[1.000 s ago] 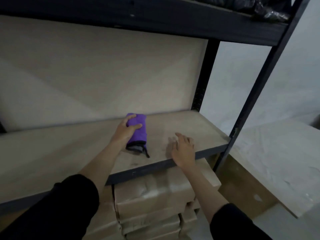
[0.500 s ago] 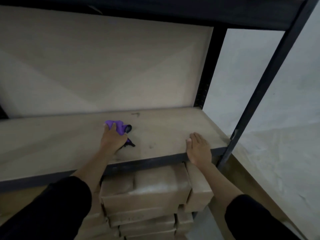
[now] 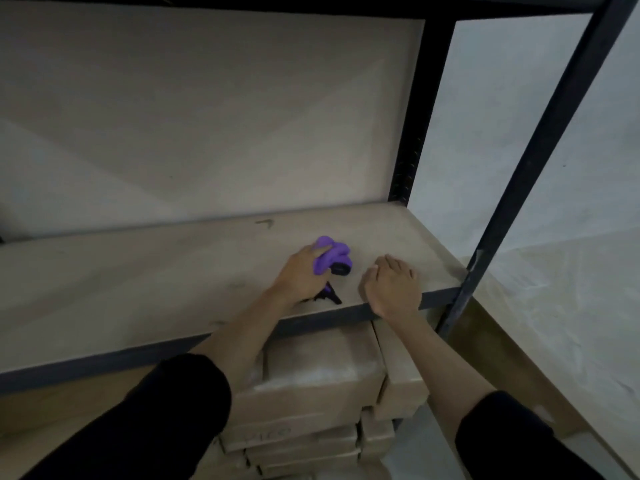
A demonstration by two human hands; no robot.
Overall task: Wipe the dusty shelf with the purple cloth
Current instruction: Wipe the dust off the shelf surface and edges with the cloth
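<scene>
1. The shelf (image 3: 138, 289) is a pale wooden board set in a dark metal frame. Its front edge carries a dark metal strip.
2. The purple cloth (image 3: 329, 259) lies bunched on the shelf, right of the middle, between the back edge and the front edge.
3. The left hand (image 3: 301, 277) rests on top of the cloth with its fingers closed around the fabric. The cloth bulges out beyond the fingers toward the back of the shelf.
4. A dark trim or strap (image 3: 329, 296) of the cloth shows from under the heel of the left hand, near the front edge. A second dark part shows on the right side of the bunch.
5. The right hand (image 3: 393, 287) lies palm down on the shelf at the front edge, just beside the cloth on its right. Its fingers are slack and hold nothing. The hand does not touch the cloth.
6. Both forearms are bare; black sleeves (image 3: 166, 420) cover the upper arms.
7. Dark smudges (image 3: 265, 222) mark the board near the back edge.
8. Stacked cardboard boxes (image 3: 322, 386) sit below the shelf, under the front edge.
9. A dark upright post (image 3: 530, 161) stands at the right front corner of the shelf. A second post (image 3: 412, 126) stands at the right back corner.
</scene>
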